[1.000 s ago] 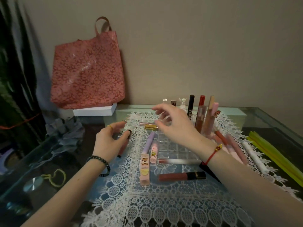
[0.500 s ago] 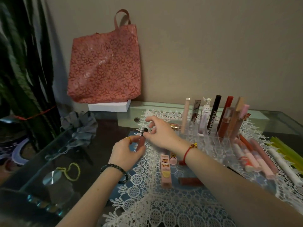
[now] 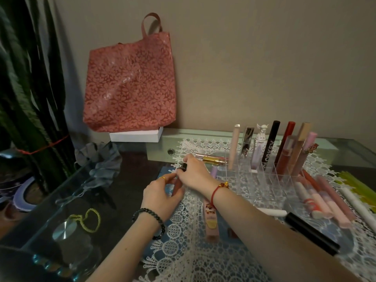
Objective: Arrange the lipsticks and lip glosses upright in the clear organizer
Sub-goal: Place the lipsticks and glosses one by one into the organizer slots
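Observation:
A clear organizer stands on a white lace cloth; several tubes stand upright in its back row, among them a black one. Left of it, both hands hold one reddish-brown lip gloss with a black cap. My left hand grips the tube's body. My right hand pinches the black cap at the top. A pink printed tube lies on the cloth under my right forearm. A gold lipstick lies behind my right hand. Several pink tubes lie right of the organizer.
A pink floral tote bag leans on the wall atop a white box. A grey scrunchie and a round metal disc with yellow cord lie on the glass table at left. A black pen and yellow-green sticks lie at right.
My right hand swung left from above the organizer to the black-capped gloss in my left hand and now pinches its cap. The view has shifted left.

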Action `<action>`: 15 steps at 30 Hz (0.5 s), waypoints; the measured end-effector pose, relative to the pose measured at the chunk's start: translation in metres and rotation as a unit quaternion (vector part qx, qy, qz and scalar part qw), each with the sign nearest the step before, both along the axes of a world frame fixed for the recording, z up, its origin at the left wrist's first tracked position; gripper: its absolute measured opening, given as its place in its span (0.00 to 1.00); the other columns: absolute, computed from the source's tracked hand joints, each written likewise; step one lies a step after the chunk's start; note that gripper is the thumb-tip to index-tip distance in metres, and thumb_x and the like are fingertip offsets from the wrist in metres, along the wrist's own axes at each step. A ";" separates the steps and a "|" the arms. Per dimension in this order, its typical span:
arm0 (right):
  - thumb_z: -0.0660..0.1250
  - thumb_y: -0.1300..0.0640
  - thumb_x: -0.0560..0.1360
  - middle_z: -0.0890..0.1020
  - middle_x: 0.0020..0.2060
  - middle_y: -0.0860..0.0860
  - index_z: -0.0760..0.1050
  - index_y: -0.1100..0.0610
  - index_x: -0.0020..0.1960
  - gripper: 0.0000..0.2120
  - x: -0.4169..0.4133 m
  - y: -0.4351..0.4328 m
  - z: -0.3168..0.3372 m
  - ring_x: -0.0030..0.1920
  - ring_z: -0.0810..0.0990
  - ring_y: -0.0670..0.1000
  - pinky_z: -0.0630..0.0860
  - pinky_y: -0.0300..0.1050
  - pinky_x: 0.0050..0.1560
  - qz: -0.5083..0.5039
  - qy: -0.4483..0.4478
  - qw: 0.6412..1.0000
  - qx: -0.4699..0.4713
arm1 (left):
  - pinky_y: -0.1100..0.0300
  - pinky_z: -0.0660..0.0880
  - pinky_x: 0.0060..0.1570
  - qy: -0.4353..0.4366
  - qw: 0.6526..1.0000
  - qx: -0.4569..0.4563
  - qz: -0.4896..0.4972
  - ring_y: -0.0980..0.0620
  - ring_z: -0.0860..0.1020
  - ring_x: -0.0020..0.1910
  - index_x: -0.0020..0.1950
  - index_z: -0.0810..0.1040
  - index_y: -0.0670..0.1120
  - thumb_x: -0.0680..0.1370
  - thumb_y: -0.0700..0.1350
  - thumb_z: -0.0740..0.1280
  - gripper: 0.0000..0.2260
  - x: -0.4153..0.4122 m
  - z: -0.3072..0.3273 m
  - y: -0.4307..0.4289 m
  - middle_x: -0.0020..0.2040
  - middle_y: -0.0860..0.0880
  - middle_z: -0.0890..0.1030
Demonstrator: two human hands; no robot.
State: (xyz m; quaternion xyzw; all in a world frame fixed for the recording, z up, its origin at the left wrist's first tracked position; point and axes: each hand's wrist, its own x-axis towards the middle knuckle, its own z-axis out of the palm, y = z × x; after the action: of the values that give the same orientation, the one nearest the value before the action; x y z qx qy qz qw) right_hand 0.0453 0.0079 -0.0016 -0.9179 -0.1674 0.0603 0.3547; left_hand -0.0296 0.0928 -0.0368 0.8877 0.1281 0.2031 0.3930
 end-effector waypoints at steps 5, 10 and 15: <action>0.66 0.54 0.72 0.76 0.36 0.45 0.64 0.50 0.60 0.19 0.001 -0.003 0.001 0.46 0.77 0.50 0.61 0.60 0.65 -0.023 0.039 0.995 0.093 | 0.71 0.68 0.46 -0.024 0.999 -0.045 -0.003 0.65 0.73 0.44 0.59 0.75 0.51 0.69 0.45 0.71 0.19 -0.004 0.002 0.001 0.43 0.62 0.75; 0.69 0.60 0.70 0.79 0.42 0.52 0.66 0.53 0.61 0.22 -0.002 -0.015 0.015 0.45 0.80 0.52 0.75 0.53 0.53 -0.018 0.075 0.970 0.231 | 0.77 0.71 0.35 -0.078 0.992 -0.101 -0.022 0.65 0.77 0.39 0.58 0.74 0.52 0.69 0.38 0.72 0.20 -0.008 0.007 -0.003 0.43 0.58 0.79; 0.68 0.64 0.71 0.79 0.47 0.57 0.68 0.55 0.61 0.20 -0.011 -0.032 0.034 0.38 0.80 0.50 0.79 0.38 0.34 0.005 0.095 0.941 0.325 | 0.72 0.74 0.44 -0.135 0.984 -0.105 -0.043 0.63 0.76 0.41 0.57 0.73 0.56 0.69 0.36 0.71 0.22 -0.014 0.015 -0.010 0.45 0.59 0.79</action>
State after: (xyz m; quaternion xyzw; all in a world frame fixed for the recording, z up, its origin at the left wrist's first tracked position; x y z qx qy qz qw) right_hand 0.0341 -0.0239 0.0321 -0.7421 -0.1474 0.0916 0.6474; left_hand -0.0435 0.0824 -0.0220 0.8104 0.0558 0.2893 0.5063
